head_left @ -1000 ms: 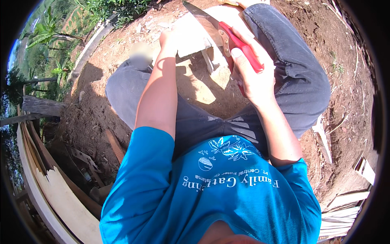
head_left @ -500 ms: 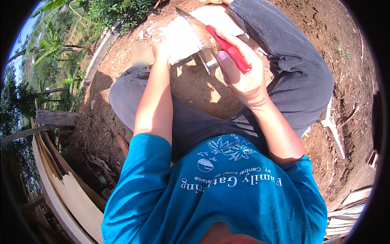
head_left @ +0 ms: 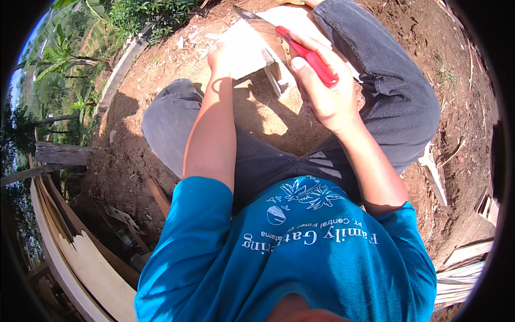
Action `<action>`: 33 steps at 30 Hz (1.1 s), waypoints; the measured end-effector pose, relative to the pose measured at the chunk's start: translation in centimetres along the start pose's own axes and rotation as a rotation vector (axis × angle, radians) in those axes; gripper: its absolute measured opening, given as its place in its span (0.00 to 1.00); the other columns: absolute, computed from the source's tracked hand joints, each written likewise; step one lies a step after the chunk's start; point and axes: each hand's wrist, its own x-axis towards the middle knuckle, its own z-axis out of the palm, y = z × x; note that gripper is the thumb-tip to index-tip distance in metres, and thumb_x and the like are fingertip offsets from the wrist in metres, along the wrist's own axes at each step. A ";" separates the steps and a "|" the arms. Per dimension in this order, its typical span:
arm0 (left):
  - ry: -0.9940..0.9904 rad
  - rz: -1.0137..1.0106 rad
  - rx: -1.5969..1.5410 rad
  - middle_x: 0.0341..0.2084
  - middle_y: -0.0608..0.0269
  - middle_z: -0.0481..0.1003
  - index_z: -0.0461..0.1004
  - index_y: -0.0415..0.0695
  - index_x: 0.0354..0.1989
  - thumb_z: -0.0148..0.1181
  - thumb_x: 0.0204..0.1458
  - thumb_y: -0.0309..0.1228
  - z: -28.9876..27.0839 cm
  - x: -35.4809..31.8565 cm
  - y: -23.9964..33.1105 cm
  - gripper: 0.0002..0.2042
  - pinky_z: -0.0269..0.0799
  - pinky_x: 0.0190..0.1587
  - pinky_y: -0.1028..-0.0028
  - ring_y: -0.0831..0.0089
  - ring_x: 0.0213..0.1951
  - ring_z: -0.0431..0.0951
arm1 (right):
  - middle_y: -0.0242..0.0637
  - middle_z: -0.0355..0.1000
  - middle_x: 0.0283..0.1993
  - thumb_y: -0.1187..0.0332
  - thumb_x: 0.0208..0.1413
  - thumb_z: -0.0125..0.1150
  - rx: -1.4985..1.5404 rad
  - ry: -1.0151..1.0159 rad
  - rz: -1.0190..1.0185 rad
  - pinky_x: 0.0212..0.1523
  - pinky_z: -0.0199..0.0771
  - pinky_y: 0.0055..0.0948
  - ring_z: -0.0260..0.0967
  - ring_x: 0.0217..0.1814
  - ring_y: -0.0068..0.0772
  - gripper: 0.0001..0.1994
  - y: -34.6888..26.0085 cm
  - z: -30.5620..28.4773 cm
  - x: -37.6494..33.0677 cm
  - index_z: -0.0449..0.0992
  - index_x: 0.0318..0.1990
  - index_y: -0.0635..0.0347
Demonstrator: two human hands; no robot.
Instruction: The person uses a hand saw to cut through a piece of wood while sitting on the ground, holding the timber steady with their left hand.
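Note:
My right hand (head_left: 330, 88) is closed round the red handle of a handsaw (head_left: 311, 60). The saw's blade runs away from me toward the upper left, over a pale wooden board (head_left: 247, 48) lit very brightly by the sun. At the board's left side my left hand (head_left: 219, 56) grips its edge; the fingers are partly lost in the glare. Below the board's near edge, a narrow wooden piece (head_left: 272, 80) stands tilted, between my bent legs. Where the saw's teeth meet the wood cannot be made out.
My legs in dark trousers (head_left: 399, 96) frame the work on both sides. Split planks (head_left: 91, 257) lie at the lower left, a wood scrap (head_left: 433, 174) on the soil at the right, and more strips (head_left: 458, 284) at the lower right. Chips dot the ground.
My right hand and the saw have shifted slightly to the right. My left hand has also moved a little right along with the view, still at the board's edge.

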 end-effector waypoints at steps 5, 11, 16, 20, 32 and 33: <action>0.028 0.033 0.179 0.32 0.46 0.83 0.80 0.29 0.38 0.47 0.64 0.38 1.3 -1.3 0.9 0.21 0.78 0.41 0.61 0.58 0.36 0.85 | 0.44 0.76 0.63 0.74 0.63 0.61 -0.112 0.003 0.104 0.66 0.68 0.30 0.72 0.65 0.30 0.21 -0.4 -0.4 -0.7 0.73 0.64 0.65; -0.021 0.037 0.133 0.34 0.46 0.83 0.80 0.29 0.40 0.48 0.64 0.39 0.2 2.4 -1.2 0.21 0.79 0.43 0.61 0.58 0.38 0.86 | 0.48 0.75 0.63 0.74 0.63 0.61 -0.223 -0.039 -0.058 0.65 0.68 0.32 0.71 0.65 0.32 0.26 0.1 -1.0 -4.0 0.68 0.69 0.64; -0.084 -0.150 -0.047 0.38 0.44 0.83 0.79 0.29 0.45 0.49 0.64 0.40 0.1 3.4 -1.1 0.22 0.79 0.46 0.61 0.55 0.41 0.85 | 0.50 0.73 0.65 0.74 0.64 0.59 -0.301 -0.069 0.016 0.68 0.64 0.31 0.69 0.67 0.34 0.27 -0.6 -2.2 -10.1 0.65 0.71 0.67; 0.025 -0.010 0.329 0.41 0.38 0.82 0.79 0.28 0.46 0.50 0.64 0.43 1.3 -0.4 2.0 0.25 0.78 0.52 0.59 0.50 0.46 0.84 | 0.52 0.72 0.65 0.73 0.65 0.60 -0.226 0.007 0.115 0.68 0.64 0.32 0.69 0.68 0.35 0.27 0.9 -2.3 -10.6 0.66 0.70 0.68; 0.034 -0.034 0.294 0.47 0.34 0.80 0.77 0.28 0.51 0.46 0.64 0.44 0.2 6.8 -3.9 0.27 0.76 0.54 0.57 0.48 0.51 0.82 | 0.42 0.76 0.60 0.71 0.65 0.62 -0.181 -0.027 0.199 0.62 0.69 0.27 0.72 0.59 0.25 0.25 2.8 -0.1 -4.1 0.69 0.69 0.64; 0.083 0.003 0.157 0.45 0.36 0.81 0.78 0.29 0.50 0.46 0.64 0.43 -1.9 8.6 -5.5 0.26 0.78 0.52 0.58 0.49 0.49 0.83 | 0.44 0.75 0.62 0.71 0.65 0.62 -0.159 -0.063 0.129 0.65 0.66 0.29 0.70 0.63 0.27 0.26 2.0 1.3 -4.1 0.69 0.69 0.64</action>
